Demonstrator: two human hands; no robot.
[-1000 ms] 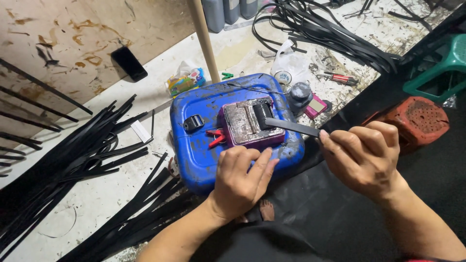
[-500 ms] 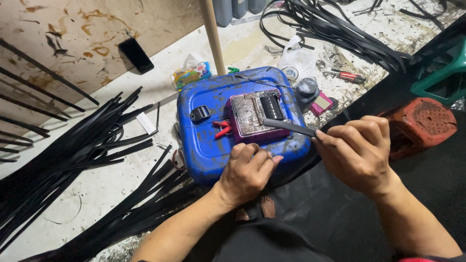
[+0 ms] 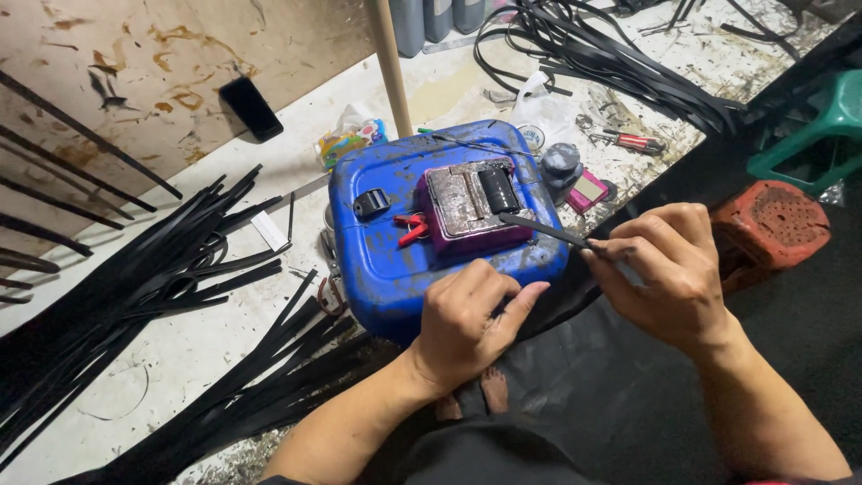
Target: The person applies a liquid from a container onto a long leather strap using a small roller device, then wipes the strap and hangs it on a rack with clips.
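Right hand (image 3: 669,269): the grip is closed, fingers curled tight around the near end of a thin black strip (image 3: 543,232); the strip runs up and left from the fingertips and its far end lies on the metal block.
Left hand (image 3: 471,319): fingers curled in, thumb stretched out to the right; it rests against the near edge of the blue container and seems to pinch something small, though the view does not show what.
Blue container (image 3: 377,260): a blue plastic jerrycan lying flat on the floor just in front of the person, paint worn and smeared, with a black cap (image 3: 371,204) on its top face.
Metal block (image 3: 471,202): a stained grey plate on a purple base, sitting on the container's top; a black ridged piece lies on its right part.
Red clip (image 3: 411,228): a small red tool just left of the purple base, on the container.
Black strips (image 3: 180,269): a large heap of long flat strips spread over the floor to the left, reaching down under the left forearm.
More strips (image 3: 611,58): a tangled bundle at the top right.
Phone (image 3: 251,108): dark, lying on the brown board at the upper left.
Wooden pole (image 3: 389,58): upright behind the container.
Red stool (image 3: 772,229): a perforated red block right of the right hand, with a green stool (image 3: 822,135) beyond it.
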